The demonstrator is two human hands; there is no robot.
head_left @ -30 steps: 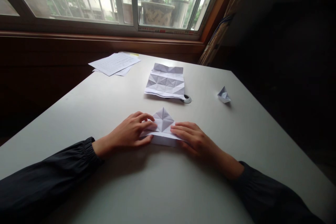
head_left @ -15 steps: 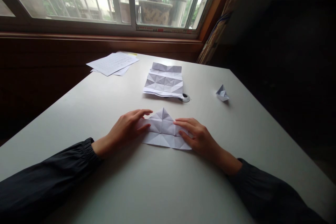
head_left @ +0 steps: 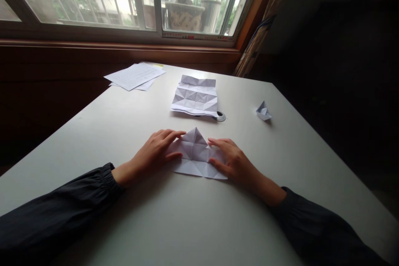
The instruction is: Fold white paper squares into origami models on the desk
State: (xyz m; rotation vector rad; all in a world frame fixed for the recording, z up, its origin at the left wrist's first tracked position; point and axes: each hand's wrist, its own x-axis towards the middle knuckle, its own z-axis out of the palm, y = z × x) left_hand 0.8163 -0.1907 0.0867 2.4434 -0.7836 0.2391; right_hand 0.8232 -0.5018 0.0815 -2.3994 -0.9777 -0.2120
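A creased white sheet of folded paper (head_left: 195, 156) lies on the table in front of me, its far edge coming to a triangular peak. My left hand (head_left: 160, 147) grips its left side, thumb on the near face and index finger by the left slope of the peak. On the right side, my right hand (head_left: 232, 158) holds the paper the same way, index finger close to the base of the peak and thumb lower down. Both palms and fingers hide the paper's side ends.
Beyond my hands lies a stack of creased paper (head_left: 196, 95), partly over a round cable hole (head_left: 221, 116) in the white table (head_left: 193, 220). A small folded paper boat (head_left: 264, 111) sits to the right. Written sheets (head_left: 134, 77) lie at the far left, below the window.
Both index fingers have moved slightly up along the peak's sides. The folded paper has shifted a little to the right, and its peak leans slightly further right.
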